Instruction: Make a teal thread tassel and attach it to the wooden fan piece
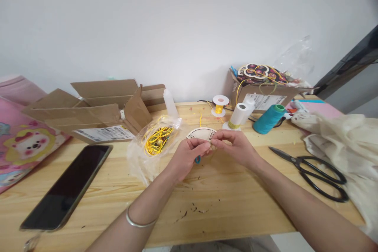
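Both hands meet over the middle of the wooden table (pixel 212 201). My left hand (pixel 189 156) pinches the near edge of a small pale wooden fan-shaped cutout (pixel 201 132), fingers closed, with something small and blue peeking out beneath them. My right hand (pixel 234 145) is closed in a pinch at the same edge of the cutout. A silver bangle (pixel 138 222) circles my left wrist. What the right fingertips grip is too small to make out.
A clear bag of yellow cord (pixel 156 141) lies left of the hands. A dark phone (pixel 69 187) rests at front left, black scissors (pixel 315 171) at right. Behind stand a yellow spool (pixel 220 106), a white spool (pixel 238 116), a teal thread cone (pixel 268 119) and cardboard boxes (pixel 97 112).
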A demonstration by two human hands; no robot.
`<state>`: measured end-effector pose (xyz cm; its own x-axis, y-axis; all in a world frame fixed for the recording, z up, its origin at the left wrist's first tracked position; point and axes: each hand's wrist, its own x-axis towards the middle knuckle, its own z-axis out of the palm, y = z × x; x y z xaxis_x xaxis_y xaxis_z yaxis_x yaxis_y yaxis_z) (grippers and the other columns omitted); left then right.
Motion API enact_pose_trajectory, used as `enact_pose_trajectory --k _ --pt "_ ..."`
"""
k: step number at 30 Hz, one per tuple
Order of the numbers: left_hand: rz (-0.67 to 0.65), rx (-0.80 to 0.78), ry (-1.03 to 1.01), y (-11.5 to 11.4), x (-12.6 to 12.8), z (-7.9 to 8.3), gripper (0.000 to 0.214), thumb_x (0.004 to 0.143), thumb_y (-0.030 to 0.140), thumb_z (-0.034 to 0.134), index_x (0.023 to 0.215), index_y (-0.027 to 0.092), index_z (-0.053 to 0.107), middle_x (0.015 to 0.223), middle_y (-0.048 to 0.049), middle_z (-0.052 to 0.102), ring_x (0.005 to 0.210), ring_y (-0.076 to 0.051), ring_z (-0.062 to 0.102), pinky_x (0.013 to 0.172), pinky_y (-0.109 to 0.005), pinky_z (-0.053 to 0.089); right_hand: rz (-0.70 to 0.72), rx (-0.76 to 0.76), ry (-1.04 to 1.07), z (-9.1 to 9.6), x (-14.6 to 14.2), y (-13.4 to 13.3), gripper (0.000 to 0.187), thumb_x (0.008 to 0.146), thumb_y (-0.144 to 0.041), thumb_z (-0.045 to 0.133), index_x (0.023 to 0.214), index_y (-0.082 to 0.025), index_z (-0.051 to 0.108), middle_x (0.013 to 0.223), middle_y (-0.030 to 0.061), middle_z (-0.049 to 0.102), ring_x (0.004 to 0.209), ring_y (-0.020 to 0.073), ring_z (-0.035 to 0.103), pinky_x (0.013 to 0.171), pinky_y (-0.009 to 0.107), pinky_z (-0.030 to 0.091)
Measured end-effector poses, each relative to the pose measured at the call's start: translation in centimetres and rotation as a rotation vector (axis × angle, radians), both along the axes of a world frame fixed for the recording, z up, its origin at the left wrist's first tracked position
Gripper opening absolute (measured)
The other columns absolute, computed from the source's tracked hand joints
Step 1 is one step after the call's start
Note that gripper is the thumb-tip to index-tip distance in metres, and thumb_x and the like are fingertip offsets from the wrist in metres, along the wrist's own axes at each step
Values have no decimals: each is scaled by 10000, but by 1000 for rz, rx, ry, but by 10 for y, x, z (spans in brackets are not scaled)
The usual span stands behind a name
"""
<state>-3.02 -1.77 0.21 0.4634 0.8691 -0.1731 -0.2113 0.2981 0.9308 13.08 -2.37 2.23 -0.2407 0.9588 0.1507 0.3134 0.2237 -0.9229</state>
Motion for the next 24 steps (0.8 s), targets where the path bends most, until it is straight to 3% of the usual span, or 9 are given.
enact_pose_trajectory --k 7,10,12,15,18,21,24 --pt "-13 15 80 0 -1 -2 177 662 302 641 713 133 654 608 7 576 570 -60 453 530 -202 298 109 -235 179 -7 1 1 216 756 -349 515 671 -151 536 661 11 598 637 118 551 606 255 426" --pt "-9 -14 46 1 0 -3 162 657 290 649 695 133 654 583 12 569 563 -60 458 556 -207 325 102 -225 171 -7 1 1 215 755 -344 514 665 -150 539 640 7 583 604 110 538 578 249 421" --pt "11 -51 -24 1 0 -2 144 651 272 657 677 131 651 554 19 556 547 -56 457 595 -218 358 5 -79 108 -6 1 1 194 755 -328 519 671 -155 544 626 4 572 579 108 520 553 249 415" --pt "53 -113 -147 1 2 0 124 633 238 674 667 121 648 540 24 544 527 -46 451 650 -235 397 -161 361 -81 -5 1 -2 135 741 -292 558 679 -173 571 657 15 575 628 120 514 588 262 414" --pt "86 -126 -178 2 3 3 128 622 229 682 662 112 649 546 22 540 529 -43 454 600 -202 394 -151 673 -324 -6 0 -6 115 722 -299 595 726 -185 612 721 37 587 690 139 513 621 275 409" --pt "97 -107 -179 2 3 4 120 622 230 681 640 116 648 525 36 517 515 -31 437 542 -172 365 -167 732 -486 -8 -2 -7 152 715 -325 605 751 -179 623 727 43 587 672 142 505 594 272 400" --pt "99 -104 -189 2 2 4 105 624 220 680 632 120 649 516 43 512 510 -26 431 553 -171 373 -170 711 -490 -12 -3 -5 155 727 -328 597 741 -176 621 708 39 587 666 139 507 586 264 402"
